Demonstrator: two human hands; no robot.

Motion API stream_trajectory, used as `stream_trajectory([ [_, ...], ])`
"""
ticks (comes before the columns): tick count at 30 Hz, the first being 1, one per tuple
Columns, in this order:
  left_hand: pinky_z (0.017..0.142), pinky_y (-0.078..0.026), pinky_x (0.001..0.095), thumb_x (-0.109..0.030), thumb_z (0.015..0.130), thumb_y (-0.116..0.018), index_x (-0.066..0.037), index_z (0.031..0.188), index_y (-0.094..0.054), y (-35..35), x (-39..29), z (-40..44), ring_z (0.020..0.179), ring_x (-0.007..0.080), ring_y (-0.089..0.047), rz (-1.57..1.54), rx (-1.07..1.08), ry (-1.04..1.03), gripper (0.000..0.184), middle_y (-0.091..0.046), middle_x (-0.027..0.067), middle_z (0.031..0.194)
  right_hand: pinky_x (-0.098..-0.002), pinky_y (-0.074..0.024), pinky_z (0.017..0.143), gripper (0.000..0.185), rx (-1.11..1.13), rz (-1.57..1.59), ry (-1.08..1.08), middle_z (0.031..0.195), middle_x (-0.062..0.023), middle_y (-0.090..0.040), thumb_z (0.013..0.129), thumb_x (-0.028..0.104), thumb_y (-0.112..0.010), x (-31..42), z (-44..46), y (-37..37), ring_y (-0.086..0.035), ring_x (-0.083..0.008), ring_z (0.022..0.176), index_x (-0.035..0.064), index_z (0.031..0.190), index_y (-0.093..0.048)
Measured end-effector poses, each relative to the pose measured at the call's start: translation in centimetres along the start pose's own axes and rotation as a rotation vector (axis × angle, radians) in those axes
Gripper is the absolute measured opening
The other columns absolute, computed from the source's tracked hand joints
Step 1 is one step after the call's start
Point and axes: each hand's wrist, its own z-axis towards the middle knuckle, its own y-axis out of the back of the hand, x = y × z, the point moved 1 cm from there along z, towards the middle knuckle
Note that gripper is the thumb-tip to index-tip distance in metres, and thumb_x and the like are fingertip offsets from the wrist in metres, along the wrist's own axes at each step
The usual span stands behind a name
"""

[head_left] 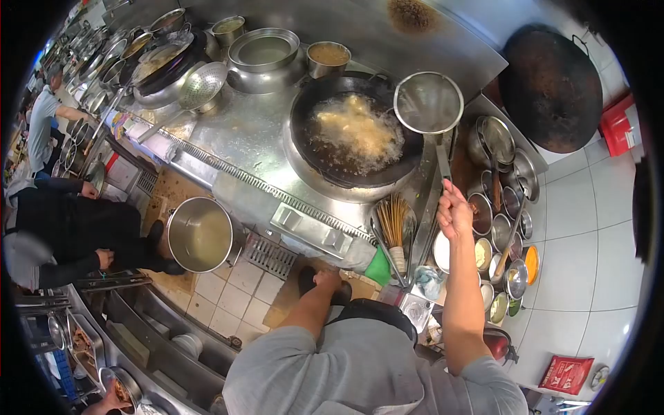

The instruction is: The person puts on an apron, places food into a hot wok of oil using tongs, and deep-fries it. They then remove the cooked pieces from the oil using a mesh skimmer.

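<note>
A round mesh skimmer (429, 102) is in my right hand (454, 211), whose fingers are wrapped round the end of its handle. Its mesh head is raised over the right edge of a black wok (311, 155). Inside the wok, pale golden pieces of food (356, 131) lie in foaming, bubbling oil. My left hand (327, 279) hangs low in front of my body, apart from the cooktop. Its fingers are too hard to make out to tell whether they are curled or spread.
A bamboo brush (394, 225) stands at the cooktop's front right. Bowls of ingredients (530, 265) line the right side. A large steel pot (200, 235) sits low on the left, near a person in dark clothes (76, 225). A perforated ladle (203, 86) rests further left.
</note>
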Motion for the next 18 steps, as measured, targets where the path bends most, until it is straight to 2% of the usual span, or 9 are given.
stream_trajectory([
  [3,0.104,-0.046,0.0559,-0.046,0.092,-0.064,-0.014,0.152,-0.044,-1.1,0.6,0.6,0.142,0.0371,-0.044,-0.033,0.021,-0.003,0.071,-0.045,0.0152,0.154,-0.0240,-0.0203,0.035,0.031,-0.197,-0.282,0.190,0.065,0.0010,-0.048,0.102,0.006,-0.050,0.8,-1.0,1.3,-0.032,-0.0063,0.041,0.0079,0.132,-0.057],
  [5,0.101,-0.048,0.0596,-0.043,0.092,-0.065,-0.015,0.150,-0.047,-0.5,0.6,-0.2,0.142,0.0364,-0.044,-0.046,0.005,-0.022,0.068,-0.044,0.0160,0.154,-0.0252,-0.0332,0.040,0.034,-0.309,-0.467,0.229,0.067,-0.0010,-0.055,0.101,0.006,-0.051,0.5,-0.4,3.7,-0.044,-0.0075,0.046,0.0049,0.134,-0.058],
  [7,0.105,-0.047,0.0529,-0.039,0.088,-0.069,-0.011,0.153,-0.042,0.9,0.4,-2.1,0.142,0.0378,-0.045,-0.092,0.005,-0.070,0.075,-0.043,0.0173,0.155,-0.0291,-0.0508,0.058,0.037,-0.345,-1.192,0.681,0.079,-0.0060,-0.067,0.099,0.005,-0.054,0.0,-0.6,5.3,-0.060,-0.0148,0.061,0.0011,0.135,-0.060],
  [8,0.105,-0.047,0.0529,-0.039,0.088,-0.069,-0.011,0.153,-0.042,0.9,0.4,-1.8,0.142,0.0378,-0.045,-0.085,0.002,-0.069,0.075,-0.043,0.0173,0.155,-0.0317,-0.0533,0.088,0.039,-0.427,-1.285,0.571,0.102,-0.0144,-0.074,0.098,0.005,-0.054,-0.2,-1.3,5.3,-0.070,-0.0237,0.092,-0.0029,0.135,-0.060],
  [11,0.109,-0.045,0.0480,-0.028,0.084,-0.071,-0.005,0.154,-0.035,1.3,0.7,-1.8,0.140,0.0423,-0.045,-0.237,-0.023,-0.144,0.082,-0.041,0.0228,0.156,-0.0337,-0.0493,0.099,0.038,-0.325,-1.156,0.436,0.120,-0.0207,-0.071,0.098,0.005,-0.054,-1.1,-1.1,6.4,-0.068,-0.0279,0.111,-0.0046,0.134,-0.060],
  [12,0.111,-0.044,0.0461,-0.026,0.083,-0.070,-0.001,0.154,-0.028,1.6,0.8,-2.0,0.138,0.0440,-0.047,-0.606,-0.222,-0.006,0.086,-0.045,0.0285,0.150,-0.0336,-0.0444,0.107,0.037,-0.354,-1.213,0.454,0.130,-0.0245,-0.066,0.099,0.005,-0.054,-1.2,-1.8,6.7,-0.062,-0.0298,0.125,-0.0051,0.134,-0.060],
  [14,0.112,-0.042,0.0442,-0.024,0.083,-0.068,0.002,0.154,-0.021,1.6,1.7,-0.7,0.135,0.0457,-0.049,-0.963,-0.431,0.139,0.090,-0.049,0.0342,0.144,-0.0329,-0.0474,0.101,0.037,-0.366,-1.213,0.579,0.123,-0.0211,-0.069,0.099,0.006,-0.054,-2.3,-1.9,7.7,-0.065,-0.0270,0.115,-0.0047,0.135,-0.059],
  [16,0.109,-0.043,0.0438,-0.014,0.080,-0.065,0.005,0.150,-0.029,0.1,4.2,4.2,0.128,0.0466,-0.054,-1.447,-0.950,0.295,0.081,-0.050,0.0360,0.141,-0.0321,-0.0504,0.095,0.037,-0.376,-1.209,0.700,0.117,-0.0176,-0.072,0.100,0.006,-0.053,-2.7,-2.6,7.9,-0.068,-0.0242,0.106,-0.0043,0.135,-0.059],
  [18,0.109,-0.042,0.0452,-0.013,0.079,-0.066,0.006,0.147,-0.034,1.2,6.7,4.0,0.128,0.0467,-0.053,-1.306,-1.035,0.102,0.078,-0.053,0.0355,0.135,-0.0279,-0.0505,0.076,0.037,-0.358,-1.067,0.623,0.097,-0.0070,-0.070,0.101,0.005,-0.052,-1.6,-5.0,5.8,-0.062,-0.0131,0.081,-0.0024,0.137,-0.059],
])
